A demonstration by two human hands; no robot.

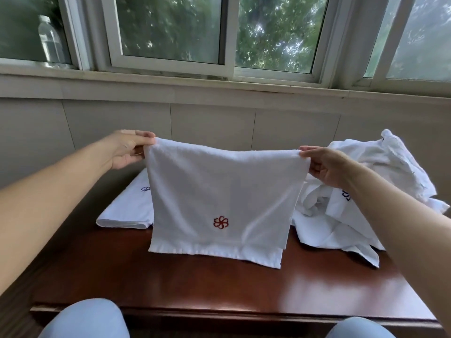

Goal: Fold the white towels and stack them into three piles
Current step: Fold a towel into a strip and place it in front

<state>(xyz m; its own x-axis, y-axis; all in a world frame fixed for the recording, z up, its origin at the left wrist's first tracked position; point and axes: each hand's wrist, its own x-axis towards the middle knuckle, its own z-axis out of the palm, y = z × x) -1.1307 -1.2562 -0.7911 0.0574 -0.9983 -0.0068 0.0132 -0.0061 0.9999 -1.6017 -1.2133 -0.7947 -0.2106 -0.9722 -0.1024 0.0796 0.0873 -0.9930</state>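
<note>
both arms are out and a white towel (219, 191) hangs between them, doubled over so two layers show at the bottom hem. the left hand (127, 150) pinches the towel's top left corner between thumb and fingertips, and the right hand (324, 167) pinches the top right corner the same way. the top edge sags a little in the middle. a red flower emblem (220, 222) sits low on the front layer, and the bottom hem just reaches the dark wooden tabletop (195, 284). behind the hanging towel, to the left, a folded towel (127, 211) lies flat on the tabletop with a small blue mark on it. over on the right, a heap of unfolded white towels (366, 191) is bunched up on the tabletop, partly behind the right forearm. a clear plastic bottle (50, 40) stands on the window ledge at the far left. two knees in light blue show at the bottom edge.
</note>
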